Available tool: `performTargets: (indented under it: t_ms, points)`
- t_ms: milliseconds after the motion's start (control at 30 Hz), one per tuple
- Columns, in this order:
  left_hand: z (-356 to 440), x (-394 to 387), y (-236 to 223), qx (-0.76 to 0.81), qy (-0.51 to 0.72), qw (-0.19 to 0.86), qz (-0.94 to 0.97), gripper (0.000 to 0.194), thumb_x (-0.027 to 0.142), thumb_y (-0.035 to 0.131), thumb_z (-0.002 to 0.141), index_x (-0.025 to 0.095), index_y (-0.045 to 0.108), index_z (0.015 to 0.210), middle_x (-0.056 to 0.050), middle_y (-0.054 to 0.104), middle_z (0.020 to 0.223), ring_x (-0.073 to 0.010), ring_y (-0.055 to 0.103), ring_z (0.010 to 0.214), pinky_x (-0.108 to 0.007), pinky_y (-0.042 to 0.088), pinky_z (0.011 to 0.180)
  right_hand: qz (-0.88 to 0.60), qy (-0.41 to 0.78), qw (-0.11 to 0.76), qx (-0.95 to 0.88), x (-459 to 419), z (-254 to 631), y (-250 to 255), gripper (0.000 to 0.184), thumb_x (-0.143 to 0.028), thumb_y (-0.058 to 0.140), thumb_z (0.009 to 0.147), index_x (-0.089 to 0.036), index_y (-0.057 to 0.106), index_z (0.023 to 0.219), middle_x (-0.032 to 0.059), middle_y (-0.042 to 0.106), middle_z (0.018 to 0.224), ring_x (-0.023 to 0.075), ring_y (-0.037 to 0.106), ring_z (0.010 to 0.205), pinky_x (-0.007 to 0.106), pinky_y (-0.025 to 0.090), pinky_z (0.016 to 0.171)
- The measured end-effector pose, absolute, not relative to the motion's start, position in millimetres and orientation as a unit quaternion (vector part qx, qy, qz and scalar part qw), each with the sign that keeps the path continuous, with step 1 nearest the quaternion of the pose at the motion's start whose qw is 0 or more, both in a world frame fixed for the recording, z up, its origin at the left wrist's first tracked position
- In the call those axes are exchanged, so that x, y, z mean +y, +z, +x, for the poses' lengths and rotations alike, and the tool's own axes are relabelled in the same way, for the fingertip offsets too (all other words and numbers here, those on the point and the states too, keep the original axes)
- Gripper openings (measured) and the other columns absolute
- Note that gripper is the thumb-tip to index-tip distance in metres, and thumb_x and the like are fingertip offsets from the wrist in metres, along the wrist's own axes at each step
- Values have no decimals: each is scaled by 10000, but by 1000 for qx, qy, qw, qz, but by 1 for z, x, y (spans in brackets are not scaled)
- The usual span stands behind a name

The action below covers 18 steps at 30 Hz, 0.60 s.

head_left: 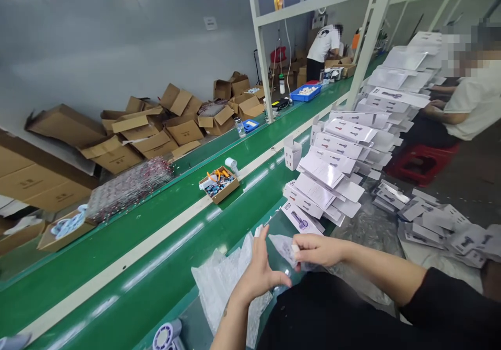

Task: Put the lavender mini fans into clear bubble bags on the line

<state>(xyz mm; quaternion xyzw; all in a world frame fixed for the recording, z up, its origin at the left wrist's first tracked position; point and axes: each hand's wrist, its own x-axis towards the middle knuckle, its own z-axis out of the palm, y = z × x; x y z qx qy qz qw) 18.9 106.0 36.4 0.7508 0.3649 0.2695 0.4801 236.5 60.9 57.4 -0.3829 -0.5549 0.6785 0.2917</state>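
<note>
My right hand [319, 251] pinches a small translucent plastic bag [285, 249]; what may be inside it is unclear. Beside it my left hand [260, 269] is open, thumb spread away from the raised fingers, with nothing visibly gripped. White coverings show on some fingertips. Below and behind the left hand lies a stack of whitish translucent plastic bags [219, 282] at the bench edge. A purple handheld fan [167, 335] rests at the bottom edge of the view. Just beyond the right hand, a white printed box [300, 218] with a fan picture lies flat.
Tall stacks of flat white boxes [332, 151] line the right. A green conveyor [156, 266] runs diagonally, carrying a small carton [221, 185] of parts. More flat boxes [442, 224] lie lower right. A co-worker [469, 99] sits at right; brown cartons [183, 125] fill the left.
</note>
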Motion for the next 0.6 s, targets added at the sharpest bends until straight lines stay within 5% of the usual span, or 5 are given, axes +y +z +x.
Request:
performTargets:
  t_ms: [67, 200, 267, 367, 600]
  points:
    - [28, 108, 29, 351, 258, 467, 769, 935, 358, 844, 444, 220, 451, 1281, -146, 460, 1261, -294, 471, 1118, -372, 473, 801, -348, 681, 286, -577, 65, 232, 64, 240, -420, 522, 849, -183, 484, 846, 12, 645, 775, 142, 615, 743, 266, 462, 686]
    - [45, 102, 11, 402, 312, 526, 681, 254, 398, 635, 730, 166, 626, 833, -35, 571, 817, -168, 557, 752, -274, 478, 633, -485, 557, 404, -540, 71, 262, 67, 298, -477, 526, 827, -181, 515, 796, 8, 602, 708, 145, 590, 691, 283, 486, 669]
    - [44, 97, 5, 456, 347, 564, 595, 272, 432, 563, 783, 163, 600, 793, -4, 536, 704, -132, 518, 621, -233, 445, 520, -664, 363, 500, -422, 73, 296, 57, 349, -525, 530, 800, -181, 539, 859, 26, 589, 766, 148, 562, 675, 281, 492, 607]
    - [37, 93, 1, 492, 378, 601, 505, 301, 462, 577, 774, 165, 574, 827, 28, 506, 637, -106, 468, 547, -208, 411, 451, -811, 167, 492, -269, 80, 345, 29, 582, -543, 651, 671, -172, 518, 1099, 102, 560, 1025, 150, 547, 660, 278, 484, 516]
    - [11, 92, 2, 492, 423, 618, 444, 305, 451, 636, 733, 158, 562, 774, 39, 501, 604, -86, 449, 520, -196, 398, 423, -795, 174, 495, -303, 104, 354, 13, 290, -392, 493, 823, -192, 592, 1009, 90, 622, 940, 204, 619, 712, 328, 517, 598]
